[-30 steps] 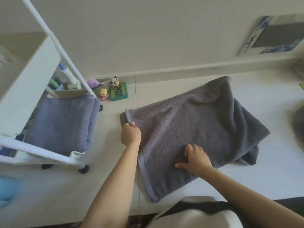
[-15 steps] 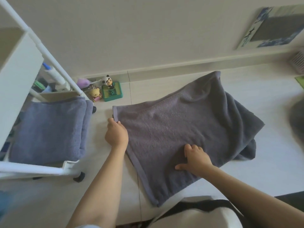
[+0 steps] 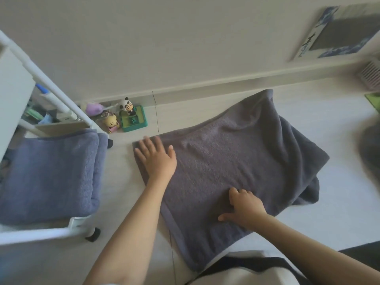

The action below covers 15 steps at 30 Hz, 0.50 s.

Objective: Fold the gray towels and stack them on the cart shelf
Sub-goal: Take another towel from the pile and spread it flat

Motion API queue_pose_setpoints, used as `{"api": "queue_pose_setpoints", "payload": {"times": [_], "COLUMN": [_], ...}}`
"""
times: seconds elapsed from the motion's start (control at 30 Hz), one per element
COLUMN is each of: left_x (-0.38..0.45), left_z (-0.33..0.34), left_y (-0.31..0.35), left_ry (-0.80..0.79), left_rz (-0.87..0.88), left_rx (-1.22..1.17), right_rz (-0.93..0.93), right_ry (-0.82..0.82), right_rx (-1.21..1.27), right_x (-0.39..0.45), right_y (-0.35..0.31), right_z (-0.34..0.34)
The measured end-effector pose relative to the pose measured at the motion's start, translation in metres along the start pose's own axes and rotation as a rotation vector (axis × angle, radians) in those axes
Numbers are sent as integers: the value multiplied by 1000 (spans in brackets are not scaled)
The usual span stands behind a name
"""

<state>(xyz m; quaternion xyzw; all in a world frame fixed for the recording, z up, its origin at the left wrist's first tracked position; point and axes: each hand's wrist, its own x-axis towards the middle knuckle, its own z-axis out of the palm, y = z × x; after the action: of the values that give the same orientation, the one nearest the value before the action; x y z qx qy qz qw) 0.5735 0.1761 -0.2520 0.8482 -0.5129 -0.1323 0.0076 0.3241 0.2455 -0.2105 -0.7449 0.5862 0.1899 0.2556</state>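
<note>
My left hand [image 3: 157, 159] lies flat, fingers spread, on the gray towel's [image 3: 236, 167] left end; my right hand [image 3: 245, 208] presses its near edge, fingers partly bent, gripping nothing. The towel lies on the floor, its long axis running right and away. The cart shelf [image 3: 80, 221] with the folded towel [image 3: 49, 177] sits left, nearer my left hand.

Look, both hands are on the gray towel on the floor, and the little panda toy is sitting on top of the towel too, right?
Not quite. Both the left hand and the right hand do rest on the gray towel on the floor, but the panda toy is not on it. The head view shows it on a green base by the wall, apart from the towel.
</note>
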Motion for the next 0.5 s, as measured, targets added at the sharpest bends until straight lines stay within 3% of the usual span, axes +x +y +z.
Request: {"api": "queue_pose_setpoints", "payload": {"times": [0.1,0.27,0.4,0.5], "left_x": [-6,1,-54,-77], "left_z": [9,2,19,34], "left_y": [6,28,62,56], "left_ry": [-28,-51,45,-15], "left_rz": [124,-23,314,331], "left_rx": [72,28,-24,67], "right_rz": [-5,-16,-29,-69], "right_ry": [-10,-21,-21,-80], "right_rx": [-12,-4,-5,-4], "right_x": [-2,0,2,1], "right_y": [-1,0,0,-1], "right_z": [2,-1,-3,-10]}}
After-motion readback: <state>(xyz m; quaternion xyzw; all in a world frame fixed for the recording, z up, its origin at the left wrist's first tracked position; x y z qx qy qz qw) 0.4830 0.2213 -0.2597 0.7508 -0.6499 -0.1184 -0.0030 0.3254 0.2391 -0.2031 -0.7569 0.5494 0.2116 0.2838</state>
